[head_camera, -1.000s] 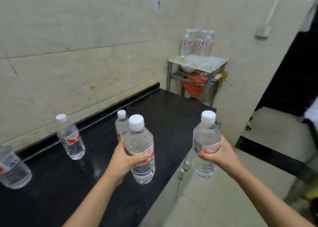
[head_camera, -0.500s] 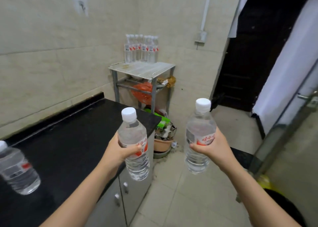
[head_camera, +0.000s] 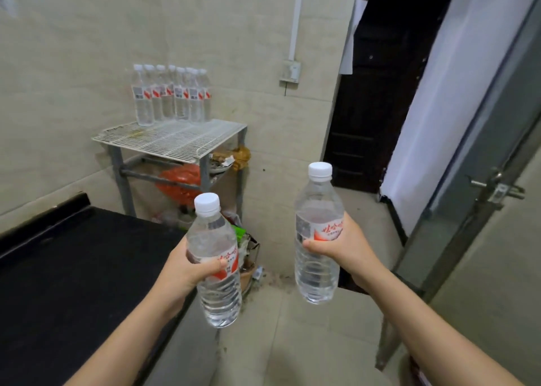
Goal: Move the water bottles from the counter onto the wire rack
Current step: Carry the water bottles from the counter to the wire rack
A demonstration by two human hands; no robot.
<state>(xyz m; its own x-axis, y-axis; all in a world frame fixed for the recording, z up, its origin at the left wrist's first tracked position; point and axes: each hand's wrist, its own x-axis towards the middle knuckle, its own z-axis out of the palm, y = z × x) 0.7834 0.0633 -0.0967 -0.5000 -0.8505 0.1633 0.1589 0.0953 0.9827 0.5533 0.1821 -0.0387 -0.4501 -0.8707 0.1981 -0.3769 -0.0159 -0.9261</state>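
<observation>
You are holding 2 water bottles upright in front of you, 1 in each hand, in the lower middle of the frame. Your left hand [head_camera: 187, 268] is wrapping around the middle of the left bottle [head_camera: 212, 239], with the thumb lying across the red and white label and the other fingers curling behind it. Your right hand [head_camera: 348, 248] is gripping the right bottle [head_camera: 317, 204] the same way, thumb pressing on the label at the front and fingers closing around the far side. Both bottles are showing white caps and clear water, and the right one is sitting a little higher in the frame than the left. They are apart from each other, not touching.

The wire rack [head_camera: 172, 139] is standing against the tiled wall in the upper left of the frame, above and beyond your left hand, well apart from both hands. A tight cluster of bottles [head_camera: 172, 98] is standing at the back of its top shelf, by the wall, while the front of the shelf is showing bare wire. A red bag [head_camera: 178, 180] is sitting on the level below.

The black counter [head_camera: 73, 268] is filling the lower left, just beside your left forearm. A dark doorway [head_camera: 380, 92] is showing in the upper right.
</observation>
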